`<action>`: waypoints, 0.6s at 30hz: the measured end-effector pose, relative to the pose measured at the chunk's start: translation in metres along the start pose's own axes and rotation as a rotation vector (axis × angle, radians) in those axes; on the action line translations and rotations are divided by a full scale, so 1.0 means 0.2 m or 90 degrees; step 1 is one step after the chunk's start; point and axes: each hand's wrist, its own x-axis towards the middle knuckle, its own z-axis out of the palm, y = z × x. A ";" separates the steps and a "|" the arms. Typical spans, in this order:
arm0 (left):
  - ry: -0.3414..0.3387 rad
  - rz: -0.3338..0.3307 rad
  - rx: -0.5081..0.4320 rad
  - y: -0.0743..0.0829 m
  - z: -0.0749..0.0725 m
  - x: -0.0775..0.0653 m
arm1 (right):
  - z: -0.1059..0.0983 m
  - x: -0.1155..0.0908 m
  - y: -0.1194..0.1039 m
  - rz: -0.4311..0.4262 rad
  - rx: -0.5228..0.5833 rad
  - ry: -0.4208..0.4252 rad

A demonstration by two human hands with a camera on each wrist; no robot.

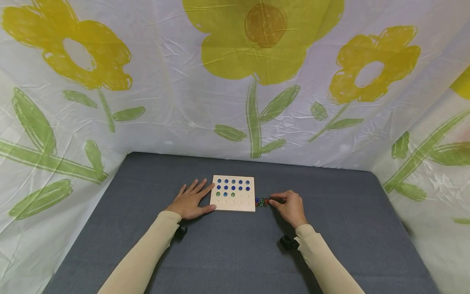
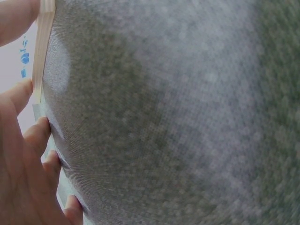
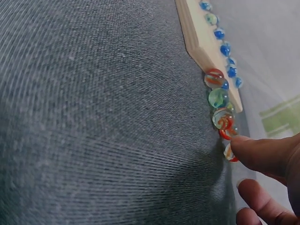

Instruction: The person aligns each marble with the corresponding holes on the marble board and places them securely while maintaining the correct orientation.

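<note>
A pale wooden board (image 1: 233,206) with rows of small round hollows lies on the dark cloth. Blue marbles (image 1: 233,181) fill its two far rows; two green marbles and a blue one sit in the third. My left hand (image 1: 188,203) is spread flat at the board's left side, thumb and index fingertip touching its edge. Just off the right edge is a cluster of loose red, green and blue marbles (image 1: 262,201). My right hand (image 1: 291,207) pinches an orange-and-white marble (image 3: 229,153) at the cluster's near end; the thumb partly covers it, and the index fingertip is hidden in the right wrist view.
A dark grey cloth (image 1: 227,253) covers the table. Behind and beside it hang white sheets (image 1: 172,122) printed with yellow flowers. A small black device (image 1: 289,242) is at the right wrist, another (image 1: 180,232) at the left.
</note>
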 end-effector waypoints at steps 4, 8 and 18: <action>0.000 -0.001 0.002 0.00 0.00 0.00 | 0.01 0.00 0.01 0.004 0.004 -0.001; -0.001 -0.003 0.002 0.00 0.00 0.00 | 0.01 0.00 0.01 0.003 0.005 -0.001; -0.003 -0.009 -0.001 0.00 0.00 0.01 | 0.01 -0.01 0.01 -0.013 0.002 0.005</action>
